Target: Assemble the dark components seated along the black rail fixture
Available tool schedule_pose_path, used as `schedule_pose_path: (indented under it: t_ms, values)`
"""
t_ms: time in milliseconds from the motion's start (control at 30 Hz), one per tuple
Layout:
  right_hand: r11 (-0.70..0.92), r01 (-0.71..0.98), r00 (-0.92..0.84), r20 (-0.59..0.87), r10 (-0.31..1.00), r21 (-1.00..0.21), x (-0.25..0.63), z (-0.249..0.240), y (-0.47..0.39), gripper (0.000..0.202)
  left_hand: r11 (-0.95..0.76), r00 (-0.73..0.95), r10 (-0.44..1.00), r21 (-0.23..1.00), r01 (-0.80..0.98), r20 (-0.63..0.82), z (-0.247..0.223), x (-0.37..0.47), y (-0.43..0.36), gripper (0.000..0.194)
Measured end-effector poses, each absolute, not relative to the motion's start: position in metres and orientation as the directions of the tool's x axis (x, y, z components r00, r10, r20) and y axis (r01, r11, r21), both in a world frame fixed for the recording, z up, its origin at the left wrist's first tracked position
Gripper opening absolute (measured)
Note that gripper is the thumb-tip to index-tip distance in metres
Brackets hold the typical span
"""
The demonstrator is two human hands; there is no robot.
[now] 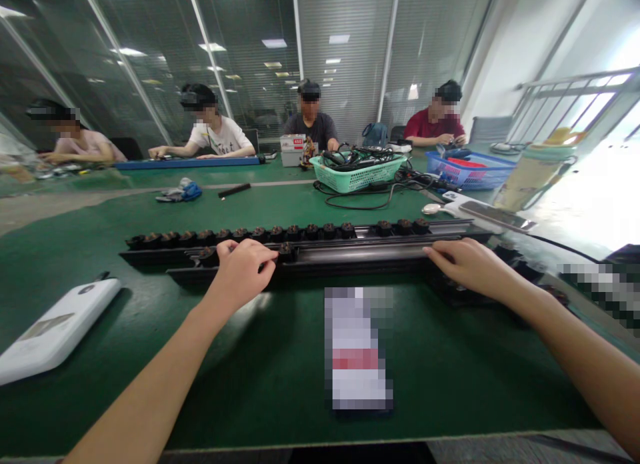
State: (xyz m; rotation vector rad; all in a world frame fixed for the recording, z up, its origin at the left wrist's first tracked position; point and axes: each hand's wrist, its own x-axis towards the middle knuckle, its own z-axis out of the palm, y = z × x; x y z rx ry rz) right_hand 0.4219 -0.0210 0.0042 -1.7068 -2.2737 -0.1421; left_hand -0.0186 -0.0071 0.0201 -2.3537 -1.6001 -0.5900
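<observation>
Two long black channels lie across the green table. The rear channel (365, 232) carries a row of round black parts (277, 234) with copper-coloured tops. My left hand (245, 264) is over the left part of the front channel (360, 252), fingers curled beside a round black part (287, 252); whatever is under the fingers is hidden. My right hand (457, 261) has its thumb and fingertips pinched together at the right part of the front channel, seemingly on its edge. More dark parts lie partly hidden beneath the right wrist.
Nearer me lies a pixelated phone-like object (357, 351); a white device (63, 327) is at left. Beyond are a green basket (360, 177) of cables, a blue basket (467, 174), a cup (530, 177) and blue cloth (180, 191). Several people sit across the table.
</observation>
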Motion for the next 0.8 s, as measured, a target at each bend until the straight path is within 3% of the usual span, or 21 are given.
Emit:
schedule_pose_path:
  t_ms: [367, 800]
  values:
    - [0.294, 0.948, -0.253, 0.271, 0.929, -0.124, 0.4196, 0.0063, -0.0222, 0.044, -0.394, 0.331, 0.847, 0.074, 0.916, 0.416, 0.0236, -0.0141, -0.0095, 0.035]
    - [0.302, 0.95, -0.267, 0.284, 0.921, -0.084, 0.4203, 0.0032, -0.0208, 0.046, -0.475, 0.425, 0.806, 0.022, 0.88, 0.413, 0.0181, -0.0165, -0.0074, 0.032]
